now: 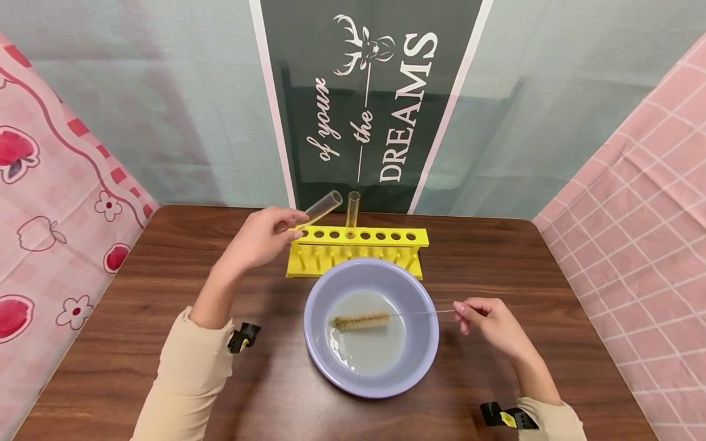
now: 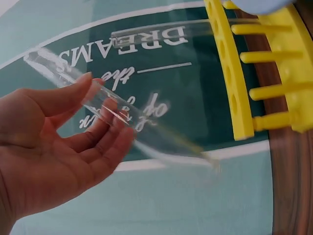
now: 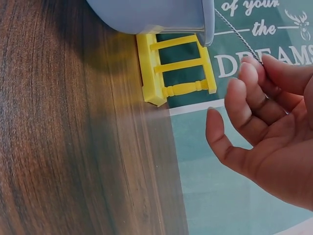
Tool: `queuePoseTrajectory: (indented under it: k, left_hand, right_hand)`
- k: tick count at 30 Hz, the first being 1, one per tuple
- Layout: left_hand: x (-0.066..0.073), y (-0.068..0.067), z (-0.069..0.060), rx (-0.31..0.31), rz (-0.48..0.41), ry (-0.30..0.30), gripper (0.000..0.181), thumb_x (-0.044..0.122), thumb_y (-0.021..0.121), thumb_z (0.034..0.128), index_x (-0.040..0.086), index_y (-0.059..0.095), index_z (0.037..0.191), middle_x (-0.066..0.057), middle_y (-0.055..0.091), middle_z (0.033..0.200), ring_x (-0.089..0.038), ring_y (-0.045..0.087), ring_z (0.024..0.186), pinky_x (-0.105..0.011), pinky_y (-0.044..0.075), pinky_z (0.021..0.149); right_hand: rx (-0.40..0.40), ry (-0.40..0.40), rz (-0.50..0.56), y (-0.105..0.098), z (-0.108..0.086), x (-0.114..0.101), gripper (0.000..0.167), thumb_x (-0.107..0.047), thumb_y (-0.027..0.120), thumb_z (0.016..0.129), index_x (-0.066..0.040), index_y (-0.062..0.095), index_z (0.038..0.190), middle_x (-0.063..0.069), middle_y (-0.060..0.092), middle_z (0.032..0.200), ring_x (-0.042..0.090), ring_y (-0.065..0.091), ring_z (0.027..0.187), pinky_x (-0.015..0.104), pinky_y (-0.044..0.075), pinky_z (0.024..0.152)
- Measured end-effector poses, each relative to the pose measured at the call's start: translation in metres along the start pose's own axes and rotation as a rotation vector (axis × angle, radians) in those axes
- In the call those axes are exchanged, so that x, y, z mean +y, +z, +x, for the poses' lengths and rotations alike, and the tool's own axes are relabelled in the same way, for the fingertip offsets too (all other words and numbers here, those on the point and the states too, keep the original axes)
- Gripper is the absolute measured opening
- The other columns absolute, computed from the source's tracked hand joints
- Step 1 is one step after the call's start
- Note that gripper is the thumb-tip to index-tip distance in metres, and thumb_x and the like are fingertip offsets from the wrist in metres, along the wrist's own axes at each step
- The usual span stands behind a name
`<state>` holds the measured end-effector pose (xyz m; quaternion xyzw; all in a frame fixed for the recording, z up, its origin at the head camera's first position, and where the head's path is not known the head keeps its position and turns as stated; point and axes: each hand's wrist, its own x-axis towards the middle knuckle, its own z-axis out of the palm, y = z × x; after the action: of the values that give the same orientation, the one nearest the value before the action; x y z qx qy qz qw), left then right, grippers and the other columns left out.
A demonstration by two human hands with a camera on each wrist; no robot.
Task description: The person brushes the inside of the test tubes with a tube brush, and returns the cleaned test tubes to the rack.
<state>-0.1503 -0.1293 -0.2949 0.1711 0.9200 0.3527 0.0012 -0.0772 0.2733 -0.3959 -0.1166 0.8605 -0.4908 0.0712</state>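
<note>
My left hand [image 1: 266, 237] pinches a clear glass test tube [image 1: 324, 207] between thumb and fingers, tilted above the left end of a yellow test tube rack [image 1: 380, 237]. In the left wrist view the tube [image 2: 161, 132] crosses the fingers slantwise. A second test tube [image 1: 353, 214] stands upright in the rack. With thumb and fingertips my right hand [image 1: 489, 323] pinches the twisted wire handle [image 3: 239, 36] of a test tube brush. Its tan bristles [image 1: 361, 320] lie in the liquid of a lavender basin [image 1: 314, 361], the wire passing over the rim.
The basin stands on a brown wooden table [image 1: 265, 392], just in front of the rack. A hanging cloth with printed lettering [image 1: 408, 110] backs the table. Patterned pink cloths flank it on the left [image 1: 55, 245] and right [image 1: 634, 245].
</note>
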Motion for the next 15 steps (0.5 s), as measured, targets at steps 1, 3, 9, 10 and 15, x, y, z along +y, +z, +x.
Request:
queuePoseTrajectory:
  k: [1, 3, 9, 10, 15]
  left_hand:
    - [-0.002, 0.001, -0.003, -0.007, 0.043, 0.009, 0.027, 0.006, 0.062, 0.0846, 0.005, 0.064, 0.111, -0.014, 0.059, 0.092, -0.025, 0.053, 0.082, -0.039, 0.043, 0.073]
    - [-0.005, 0.005, -0.01, -0.029, 0.112, 0.027, 0.026, 0.006, 0.062, 0.084, 0.006, 0.064, 0.11, -0.012, 0.056, 0.087, -0.024, 0.051, 0.078, -0.038, 0.041, 0.069]
    - [-0.016, 0.019, -0.026, -0.118, 0.217, 0.028, 0.026, 0.003, 0.064, 0.0811, 0.006, 0.066, 0.107, -0.008, 0.054, 0.083, -0.021, 0.048, 0.074, -0.036, 0.041, 0.066]
    - [-0.018, 0.021, -0.029, -0.132, 0.225, 0.024, 0.027, 0.003, 0.065, 0.0807, 0.007, 0.066, 0.107, -0.008, 0.054, 0.084, -0.021, 0.048, 0.074, -0.036, 0.041, 0.066]
    - [-0.022, 0.034, -0.04, -0.16, 0.26, 0.025, 0.026, 0.003, 0.067, 0.0793, 0.008, 0.068, 0.105, -0.007, 0.054, 0.082, -0.019, 0.047, 0.072, -0.033, 0.04, 0.063]
  right_hand:
    - [0.001, 0.005, 0.011, 0.0, 0.0, 0.0, 0.02, -0.007, 0.053, 0.091, -0.002, 0.061, 0.073, 0.007, 0.055, 0.057, 0.017, 0.053, 0.053, 0.031, 0.046, 0.052]
    - [0.009, 0.014, 0.045, -0.002, 0.001, 0.0, 0.023, -0.006, 0.051, 0.092, 0.0, 0.06, 0.072, 0.008, 0.054, 0.055, 0.018, 0.053, 0.051, 0.032, 0.046, 0.05]
    - [0.043, 0.039, 0.159, -0.009, 0.002, 0.004, 0.03, -0.007, 0.048, 0.094, 0.013, 0.056, 0.073, 0.008, 0.053, 0.053, 0.017, 0.052, 0.049, 0.032, 0.045, 0.052]
    - [0.045, 0.038, 0.183, -0.011, 0.002, 0.006, 0.031, -0.008, 0.048, 0.094, 0.014, 0.056, 0.074, 0.007, 0.053, 0.054, 0.018, 0.053, 0.049, 0.032, 0.045, 0.053]
    - [0.047, -0.031, 0.428, -0.025, 0.003, 0.03, 0.027, -0.006, 0.047, 0.094, 0.008, 0.061, 0.077, 0.007, 0.058, 0.059, 0.018, 0.055, 0.051, 0.029, 0.045, 0.052]
